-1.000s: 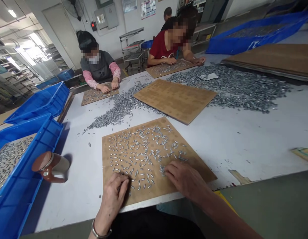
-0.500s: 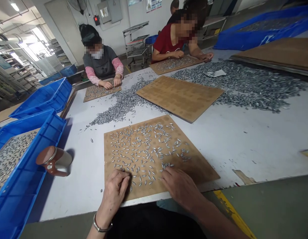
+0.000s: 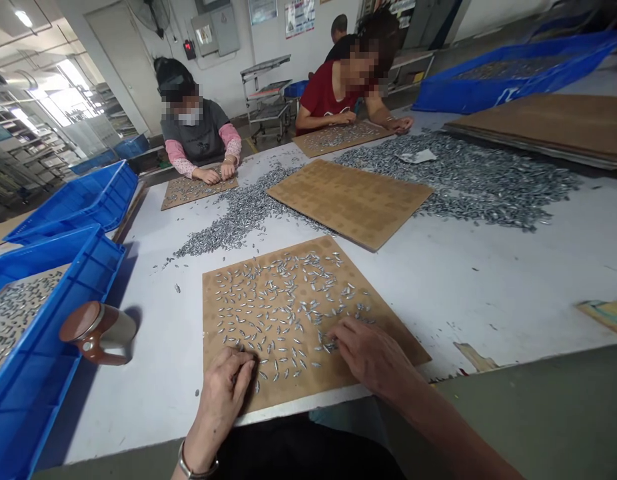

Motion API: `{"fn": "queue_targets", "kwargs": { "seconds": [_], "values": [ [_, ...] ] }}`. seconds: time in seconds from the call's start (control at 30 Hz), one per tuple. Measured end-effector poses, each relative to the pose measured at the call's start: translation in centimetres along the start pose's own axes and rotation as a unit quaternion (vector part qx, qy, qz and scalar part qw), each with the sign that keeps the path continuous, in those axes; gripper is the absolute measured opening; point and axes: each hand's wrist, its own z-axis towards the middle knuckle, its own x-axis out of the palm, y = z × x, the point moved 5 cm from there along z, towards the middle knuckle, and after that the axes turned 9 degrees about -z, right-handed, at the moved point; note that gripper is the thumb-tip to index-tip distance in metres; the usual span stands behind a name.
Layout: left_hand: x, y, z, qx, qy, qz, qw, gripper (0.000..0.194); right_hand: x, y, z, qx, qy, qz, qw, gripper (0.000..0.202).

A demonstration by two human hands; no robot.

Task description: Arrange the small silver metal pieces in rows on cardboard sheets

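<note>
A brown board (image 3: 308, 380) lies at the near table edge, covered with small silvery spindle-shaped pieces (image 3: 283, 347). On its lower left corner rests my left hand (image 3: 226, 383), fingers curled and pressed together; whatever they pinch is hidden. My right hand (image 3: 366, 350) is over the right part of the board, its curled fingertips at a small cluster of pieces; what is between them is too small to make out. The pieces stand in loose rows at the left and lie more jumbled toward the middle and right.
Behind the board are a big heap of pieces (image 3: 478, 180) and a bare brown board (image 3: 348, 200). Blue crates (image 3: 96, 267) and a brown-lidded mug (image 3: 106, 333) are at the left. Stacked boards (image 3: 548, 127) lie at the right. Two people work across the white table (image 3: 488, 280).
My right hand has moved right and slightly up across the board, away from my left hand. My left hand stays at the lower left corner. The whole view has shifted a little.
</note>
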Motion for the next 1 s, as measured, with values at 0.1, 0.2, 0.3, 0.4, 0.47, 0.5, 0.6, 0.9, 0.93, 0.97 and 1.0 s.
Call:
{"fn": "queue_targets", "kwargs": {
  "seconds": [0.1,0.2,0.3,0.4,0.47,0.5,0.6,0.9,0.93,0.97,1.0],
  "values": [
    [0.3,-0.1,0.2,-0.001,0.005,0.003,1.000,0.019,0.4,1.0,0.3,-0.034,0.012,-0.005,0.999,0.024],
    [0.7,-0.5,0.3,-0.002,0.015,0.004,1.000,0.018,1.1,1.9,0.7,-0.053,0.010,-0.026,0.998,0.022],
    [1.1,-0.7,0.3,-0.004,0.024,-0.001,1.000,0.018,1.6,2.3,1.0,-0.056,0.001,-0.032,0.998,0.022],
    [1.3,-0.5,0.1,-0.011,0.027,-0.003,1.000,0.019,1.8,2.8,1.0,-0.064,0.023,0.012,0.998,0.022],
    [1.4,-0.4,0.0,-0.016,0.031,-0.002,0.999,0.019,1.8,2.9,1.0,-0.050,0.050,0.043,0.997,0.024],
    [1.4,-0.3,-0.1,-0.019,0.033,0.000,0.999,0.019,1.8,2.9,1.1,-0.035,0.062,0.056,0.996,0.024],
    [1.4,-0.3,-0.2,-0.025,0.036,-0.002,0.999,0.019,1.6,2.2,1.4,0.005,0.075,0.102,0.992,0.020],
    [0.6,0.7,-0.3,-0.005,0.009,0.008,1.000,0.019,0.7,-1.0,2.4,0.044,0.056,0.053,0.996,0.025],
    [0.7,0.8,-0.4,-0.006,0.011,0.010,1.000,0.019,1.0,-0.8,2.6,0.032,0.064,0.040,0.997,0.025],
    [0.8,0.8,-0.4,-0.009,0.015,0.010,1.000,0.019,1.2,-0.6,2.8,0.027,0.069,0.029,0.997,0.025],
    [0.9,0.8,-0.4,-0.012,0.018,0.009,1.000,0.020,1.4,-0.5,2.9,0.026,0.073,0.019,0.997,0.024]
  ]
}}
